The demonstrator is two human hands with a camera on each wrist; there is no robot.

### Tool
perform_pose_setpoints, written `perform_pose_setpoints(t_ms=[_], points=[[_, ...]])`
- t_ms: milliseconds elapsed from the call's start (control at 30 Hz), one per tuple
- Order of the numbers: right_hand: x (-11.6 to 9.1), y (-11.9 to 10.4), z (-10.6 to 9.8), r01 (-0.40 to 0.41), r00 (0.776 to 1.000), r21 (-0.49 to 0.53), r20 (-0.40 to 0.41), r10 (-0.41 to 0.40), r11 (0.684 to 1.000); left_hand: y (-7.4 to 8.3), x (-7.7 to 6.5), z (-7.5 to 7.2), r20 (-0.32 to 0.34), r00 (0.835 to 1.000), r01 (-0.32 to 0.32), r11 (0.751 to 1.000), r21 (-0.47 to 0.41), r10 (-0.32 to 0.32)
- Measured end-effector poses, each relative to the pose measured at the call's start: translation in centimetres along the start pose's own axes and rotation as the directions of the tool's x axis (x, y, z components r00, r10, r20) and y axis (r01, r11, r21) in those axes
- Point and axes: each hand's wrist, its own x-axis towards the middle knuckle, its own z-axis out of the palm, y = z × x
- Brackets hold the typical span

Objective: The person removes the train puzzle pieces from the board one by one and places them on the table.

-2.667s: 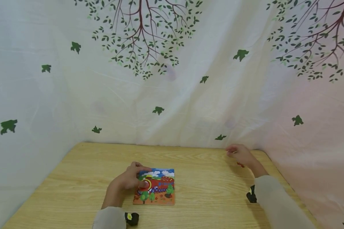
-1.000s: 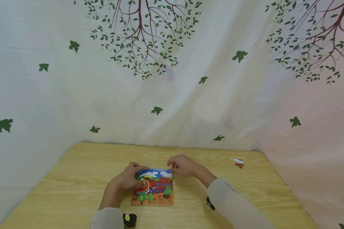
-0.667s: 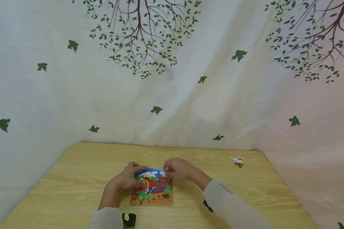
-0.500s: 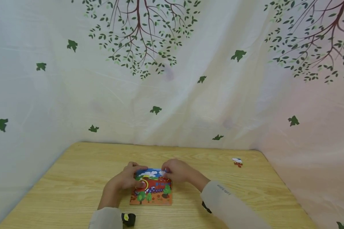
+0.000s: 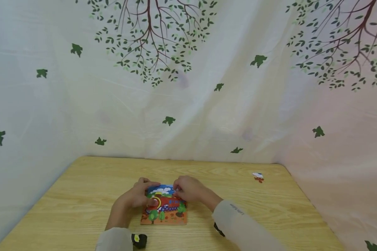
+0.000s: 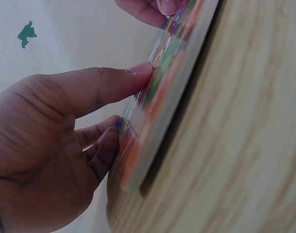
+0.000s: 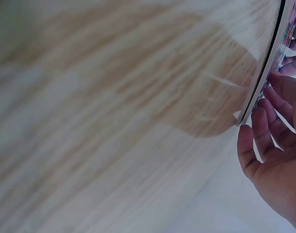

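A square jigsaw puzzle [image 5: 168,205] with a red train, clouds and trees lies on the wooden table in the head view. My left hand [image 5: 134,197] grips its left side, thumb on the picture and fingers at the left and far edges. In the left wrist view the thumb [image 6: 130,80] presses on the printed face. My right hand [image 5: 190,188] is over the puzzle's upper right part, index finger and thumb pinching a small puzzle piece that they mostly hide. The right wrist view shows its other fingers [image 7: 269,128] loosely bent beside the board's edge.
Loose puzzle pieces [image 5: 258,177], white-blue and red, lie at the back right of the table [image 5: 254,216]. Behind the table hangs a pale curtain [image 5: 128,115] printed with branches and green leaves. Each wrist wears a black camera strap [image 5: 139,240].
My right hand has come from the back right of the table to the puzzle, then shifted slightly left over its upper right part. The left hand keeps its grip on the puzzle.
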Motion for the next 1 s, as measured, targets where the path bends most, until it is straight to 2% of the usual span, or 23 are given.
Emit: perform_pose_setpoints(t_ms=[233,467,733,1000], points=[[0.51,-0.35,0.27,-0.063,0.998,0.051,0.015,0.062,0.997,0.06,-0.05,-0.15,0.007,1.0,-0.021,1.0,-0.001,0.021],[0.68,-0.62,0.32,-0.122,0.992,0.112,0.03,0.12,0.986,-0.16,-0.11,-0.05,0.004,1.0,0.009,1.0,-0.02,-0.009],[0.56,-0.03,0.38,-0.111,0.994,0.182,0.017,0.109,0.977,-0.2,0.0,-0.05,0.003,1.0,-0.004,1.0,-0.019,0.004],[0.56,0.08,0.52,-0.128,0.992,0.252,0.049,0.12,0.959,-0.22,-0.04,-0.05,0.004,1.0,0.001,1.0,-0.012,-0.001]])
